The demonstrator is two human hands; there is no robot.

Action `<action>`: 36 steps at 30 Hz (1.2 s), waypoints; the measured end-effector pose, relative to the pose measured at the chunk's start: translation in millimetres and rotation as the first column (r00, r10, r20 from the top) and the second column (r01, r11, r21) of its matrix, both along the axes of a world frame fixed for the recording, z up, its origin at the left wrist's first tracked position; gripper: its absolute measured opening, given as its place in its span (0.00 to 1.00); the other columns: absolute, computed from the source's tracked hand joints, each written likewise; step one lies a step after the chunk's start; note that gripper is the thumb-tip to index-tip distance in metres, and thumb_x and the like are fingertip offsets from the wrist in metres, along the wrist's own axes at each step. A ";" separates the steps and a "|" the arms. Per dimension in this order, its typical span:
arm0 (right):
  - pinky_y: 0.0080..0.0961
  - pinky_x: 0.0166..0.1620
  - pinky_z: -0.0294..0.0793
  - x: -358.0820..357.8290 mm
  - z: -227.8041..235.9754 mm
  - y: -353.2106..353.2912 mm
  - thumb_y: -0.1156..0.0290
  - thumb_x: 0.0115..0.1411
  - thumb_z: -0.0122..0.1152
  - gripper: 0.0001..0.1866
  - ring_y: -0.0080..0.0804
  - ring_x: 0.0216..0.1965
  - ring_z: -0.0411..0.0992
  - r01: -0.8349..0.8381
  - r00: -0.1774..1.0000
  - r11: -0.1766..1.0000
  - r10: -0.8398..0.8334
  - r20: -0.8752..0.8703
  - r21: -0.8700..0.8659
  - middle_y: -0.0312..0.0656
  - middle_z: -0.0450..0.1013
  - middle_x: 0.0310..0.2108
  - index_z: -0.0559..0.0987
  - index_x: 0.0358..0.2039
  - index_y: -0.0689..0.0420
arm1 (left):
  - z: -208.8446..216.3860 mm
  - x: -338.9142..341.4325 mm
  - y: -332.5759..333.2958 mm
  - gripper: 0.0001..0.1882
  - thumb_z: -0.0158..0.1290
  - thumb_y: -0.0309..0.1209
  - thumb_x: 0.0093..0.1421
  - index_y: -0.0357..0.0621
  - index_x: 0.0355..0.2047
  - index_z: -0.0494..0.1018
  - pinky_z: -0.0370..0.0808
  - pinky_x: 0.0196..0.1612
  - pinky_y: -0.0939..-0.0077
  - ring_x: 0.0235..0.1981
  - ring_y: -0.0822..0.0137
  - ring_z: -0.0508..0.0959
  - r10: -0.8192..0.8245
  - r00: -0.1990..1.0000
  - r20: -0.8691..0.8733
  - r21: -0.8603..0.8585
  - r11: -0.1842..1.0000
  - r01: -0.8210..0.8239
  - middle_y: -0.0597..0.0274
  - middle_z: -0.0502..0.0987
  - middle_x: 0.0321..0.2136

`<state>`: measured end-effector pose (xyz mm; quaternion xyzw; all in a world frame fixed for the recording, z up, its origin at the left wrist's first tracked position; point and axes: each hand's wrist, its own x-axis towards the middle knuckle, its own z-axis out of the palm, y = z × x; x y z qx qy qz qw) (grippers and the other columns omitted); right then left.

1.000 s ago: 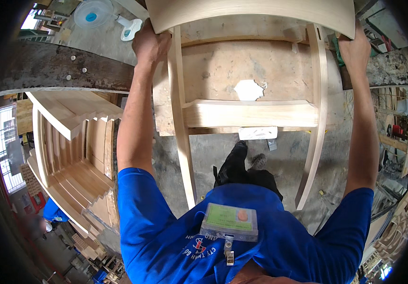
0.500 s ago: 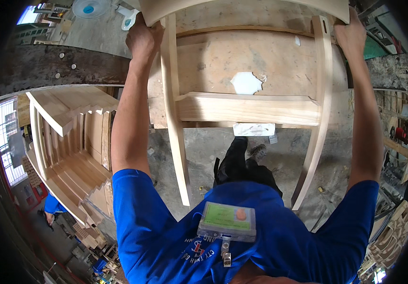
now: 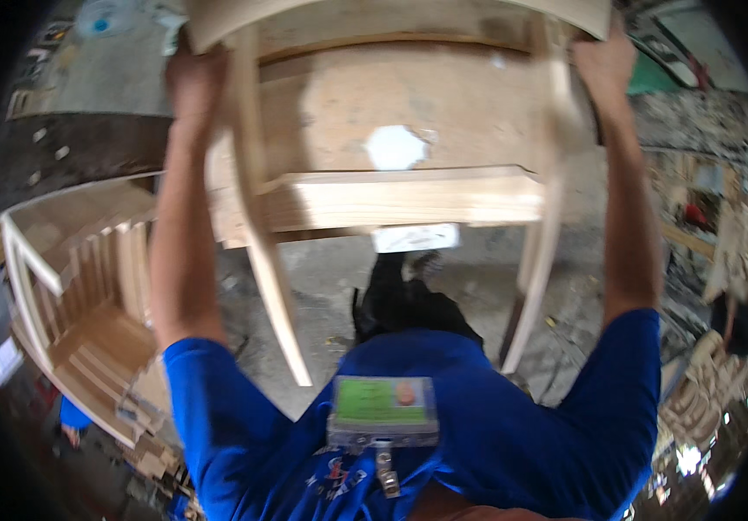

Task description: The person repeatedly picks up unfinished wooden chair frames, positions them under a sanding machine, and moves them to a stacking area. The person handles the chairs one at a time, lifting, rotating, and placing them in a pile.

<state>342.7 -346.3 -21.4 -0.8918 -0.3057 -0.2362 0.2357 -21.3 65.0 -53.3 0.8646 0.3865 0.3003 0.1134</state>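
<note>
Our two hands and the pale wooden frame (image 3: 409, 201) now sit further toward nine o'clock in the view than half a second ago; the bench panel, the floor and the stacked pieces have slid that way too, and much of the view is blurred. Our left hand (image 3: 196, 78), between ten and eleven o'clock, is closed around the left end of a curved board (image 3: 226, 19). Our right hand (image 3: 606, 65), between one and two o'clock, grips the board's other end; we cannot make out the fingertips of either hand.

The frame fills the twelve o'clock side and runs down past the centre. Its two side posts (image 3: 274, 291) reach below the curved board, one ending near seven o'clock, the other near four, both over the grey floor (image 3: 322, 269). Between them runs a cross rail, just above the centre. Behind the frame we see a plywood panel (image 3: 461, 95), with a white scrap (image 3: 396, 148) lying on it at twelve o'clock. A white block (image 3: 417, 237) shows just below the rail, very near the centre.

Toward nine o'clock stand stacked wooden pieces (image 3: 100, 334), with a dark beam (image 3: 105, 143) above them at ten. At six o'clock we see a blue shirt (image 3: 496, 434) with a clear-cased green badge (image 3: 383, 406) clipped on it.
</note>
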 end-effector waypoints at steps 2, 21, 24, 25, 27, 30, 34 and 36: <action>0.53 0.45 0.77 -23.5 10.4 31.9 0.73 0.66 0.51 0.14 0.65 0.46 0.77 -0.233 0.971 0.954 0.216 0.107 0.188 0.61 0.79 0.42 0.78 0.50 0.58 | -2.6 -3.8 4.6 0.27 0.56 0.51 0.64 0.45 0.55 0.74 0.80 0.42 0.48 0.42 0.35 0.83 0.059 0.993 -0.104 0.069 0.996 -0.052 0.39 0.83 0.36; 0.48 0.49 0.77 -16.0 -0.4 2.6 0.65 0.57 0.62 0.21 0.68 0.47 0.75 -0.109 0.994 0.994 0.109 0.008 -0.029 0.63 0.79 0.42 0.77 0.49 0.61 | -7.9 -7.7 19.9 0.30 0.50 0.56 0.67 0.50 0.60 0.74 0.76 0.53 0.48 0.54 0.35 0.78 0.047 0.986 -0.160 0.030 0.999 -0.043 0.40 0.80 0.51; 0.47 0.50 0.77 -9.7 -7.3 0.3 0.66 0.56 0.63 0.22 0.68 0.48 0.76 -0.144 0.989 0.990 0.144 0.039 -0.003 0.63 0.79 0.43 0.76 0.50 0.61 | -2.4 4.5 9.3 0.30 0.50 0.55 0.66 0.51 0.61 0.74 0.76 0.54 0.49 0.54 0.35 0.78 0.036 0.994 -0.098 -0.042 0.998 -0.041 0.41 0.80 0.51; 0.47 0.51 0.77 -5.1 -10.7 1.5 0.66 0.56 0.64 0.23 0.68 0.48 0.76 -0.168 0.984 0.986 0.168 0.059 0.004 0.63 0.79 0.43 0.76 0.51 0.61 | -3.5 4.5 10.0 0.30 0.50 0.55 0.66 0.51 0.61 0.74 0.76 0.54 0.49 0.54 0.35 0.78 0.030 0.994 -0.109 -0.036 0.999 -0.034 0.41 0.80 0.51; 0.46 0.51 0.77 -6.6 -13.8 1.2 0.66 0.56 0.65 0.25 0.66 0.48 0.77 -0.118 0.993 0.993 0.117 0.022 0.028 0.62 0.79 0.43 0.75 0.53 0.60 | -2.5 3.4 9.8 0.30 0.50 0.55 0.66 0.51 0.61 0.73 0.76 0.54 0.50 0.54 0.36 0.78 0.018 0.994 -0.108 -0.002 1.000 -0.018 0.41 0.81 0.51; 0.41 0.57 0.75 -18.1 8.3 5.9 0.67 0.57 0.65 0.31 0.62 0.56 0.74 -0.151 0.964 0.986 0.130 -0.232 -0.075 0.62 0.76 0.52 0.72 0.61 0.61 | 5.9 6.1 1.1 0.30 0.50 0.54 0.66 0.53 0.62 0.71 0.76 0.54 0.48 0.54 0.36 0.78 0.083 0.977 -0.194 -0.033 0.995 -0.091 0.41 0.80 0.51; 0.36 0.65 0.69 -8.0 70.1 -26.2 0.70 0.64 0.57 0.29 0.45 0.64 0.70 -0.273 0.902 0.959 0.230 -0.366 -0.072 0.51 0.71 0.63 0.70 0.66 0.60 | 21.5 7.9 -12.3 0.28 0.47 0.53 0.68 0.57 0.63 0.68 0.75 0.54 0.43 0.53 0.35 0.79 0.104 0.968 -0.226 -0.048 0.992 -0.118 0.40 0.80 0.51; 0.35 0.53 0.79 13.7 113.4 -29.1 0.72 0.67 0.54 0.26 0.39 0.51 0.79 -0.193 0.926 0.933 0.276 -0.258 0.305 0.50 0.76 0.57 0.71 0.65 0.63 | 28.1 13.1 -24.6 0.23 0.44 0.49 0.69 0.53 0.57 0.71 0.76 0.51 0.42 0.49 0.36 0.81 0.114 0.977 -0.177 -0.029 0.992 -0.121 0.40 0.82 0.44</action>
